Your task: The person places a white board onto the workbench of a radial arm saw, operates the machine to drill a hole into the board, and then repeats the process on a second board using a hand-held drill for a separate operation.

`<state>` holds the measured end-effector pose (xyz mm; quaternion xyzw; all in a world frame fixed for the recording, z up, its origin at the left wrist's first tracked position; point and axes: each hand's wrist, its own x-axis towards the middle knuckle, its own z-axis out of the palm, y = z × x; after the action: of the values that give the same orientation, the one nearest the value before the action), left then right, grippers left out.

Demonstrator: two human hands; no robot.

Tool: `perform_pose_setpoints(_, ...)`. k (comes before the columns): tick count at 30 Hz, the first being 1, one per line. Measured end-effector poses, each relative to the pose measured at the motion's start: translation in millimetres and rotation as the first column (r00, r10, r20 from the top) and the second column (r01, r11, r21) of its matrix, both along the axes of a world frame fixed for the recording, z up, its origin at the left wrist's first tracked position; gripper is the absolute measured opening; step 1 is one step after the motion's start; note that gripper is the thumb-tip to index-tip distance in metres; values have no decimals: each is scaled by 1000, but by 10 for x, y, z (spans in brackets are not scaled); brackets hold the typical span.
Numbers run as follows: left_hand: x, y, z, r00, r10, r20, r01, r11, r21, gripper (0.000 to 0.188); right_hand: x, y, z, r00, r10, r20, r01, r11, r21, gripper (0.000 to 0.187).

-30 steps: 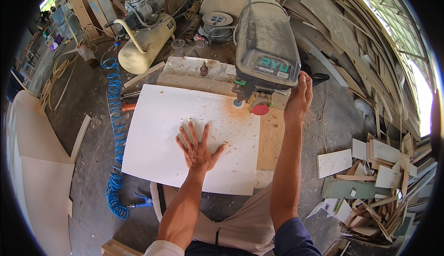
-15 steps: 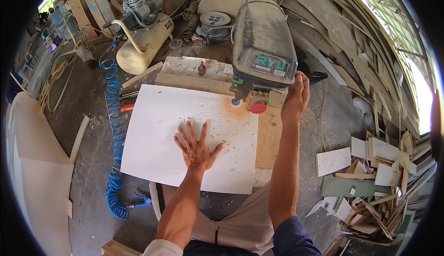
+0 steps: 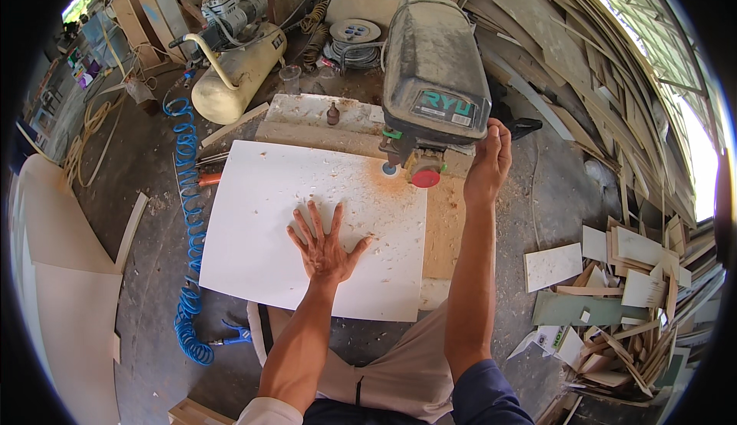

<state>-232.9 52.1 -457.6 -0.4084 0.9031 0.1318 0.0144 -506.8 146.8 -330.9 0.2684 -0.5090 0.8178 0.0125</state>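
Observation:
My left hand [image 3: 326,252] lies flat on a white board [image 3: 253,218], its fingers spread. Wood chips and brown dust are scattered over the board. Near its far right corner is a round hole [image 3: 390,170] ringed with dust, just below the dusty grey-black head of a drill press [image 3: 434,64]. A red round button [image 3: 424,178] sticks out at the front of the machine. My right hand [image 3: 489,164] is raised at the right side of the drill press, fingers curled; whatever they close on is hidden.
Beneath the board is a wooden work surface [image 3: 445,225] with a small dark metal piece [image 3: 332,114] on it. A coiled blue air hose [image 3: 186,218] runs along the left, near a cream air compressor [image 3: 238,79]. Wood offcuts [image 3: 622,294] are heaped at the right.

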Motion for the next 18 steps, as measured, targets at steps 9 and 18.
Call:
perform_pose_setpoints(9,3,-6,-30,1000,0,-17,0,1000,-1,100,15,12,-14,1000,-19,2,19,999,33,20)
perform_pose_setpoints(18,4,-6,-38,1000,-2,-6,2,1000,-12,100,40,23,-21,999,-44,-3,44,998,52,22)
